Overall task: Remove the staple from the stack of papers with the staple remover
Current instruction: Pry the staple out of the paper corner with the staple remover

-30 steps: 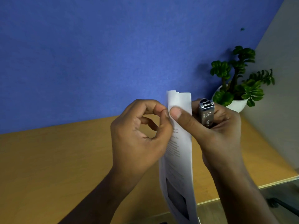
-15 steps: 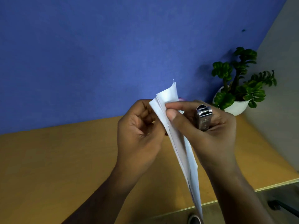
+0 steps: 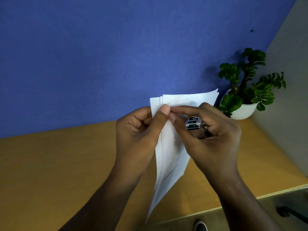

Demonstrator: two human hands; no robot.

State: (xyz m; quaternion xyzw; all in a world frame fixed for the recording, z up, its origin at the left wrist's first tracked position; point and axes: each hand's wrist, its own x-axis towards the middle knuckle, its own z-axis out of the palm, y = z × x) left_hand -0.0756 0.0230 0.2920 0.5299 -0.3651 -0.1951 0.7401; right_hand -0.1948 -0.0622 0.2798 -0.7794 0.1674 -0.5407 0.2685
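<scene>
My left hand (image 3: pixel 138 130) pinches the upper left corner of the stack of papers (image 3: pixel 168 152) between thumb and curled fingers, holding it in the air above the wooden desk (image 3: pixel 58 164). My right hand (image 3: pixel 211 139) curls its lower fingers around the metal staple remover (image 3: pixel 193 125) while its thumb and forefinger pinch the same corner of the sheets. The staple itself cannot be made out. A potted plant (image 3: pixel 246 90) stands at the far right, against the blue wall (image 3: pixel 100 55).
</scene>
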